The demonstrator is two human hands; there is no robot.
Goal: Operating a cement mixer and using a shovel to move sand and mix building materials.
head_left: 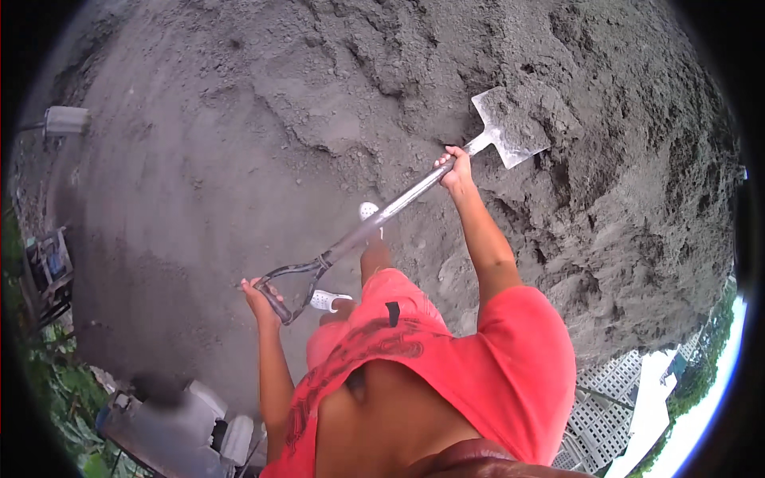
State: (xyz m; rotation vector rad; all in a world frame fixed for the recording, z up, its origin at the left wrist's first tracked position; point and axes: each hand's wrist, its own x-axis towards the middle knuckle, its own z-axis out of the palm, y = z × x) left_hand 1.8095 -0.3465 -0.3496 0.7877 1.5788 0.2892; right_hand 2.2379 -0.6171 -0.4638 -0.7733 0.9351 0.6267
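Both hands grasped the shovel (392,209). The right arm reached forward, its right hand (456,170) wrapped around the shaft near the blade (515,153); the left arm extended too, its left hand (261,301) at the grip of the dark forked handle. The shovel slanted up rightward, its shaft shiny grey, its pale, broad blade partly covered with soil, at the grey earth pile (637,167).
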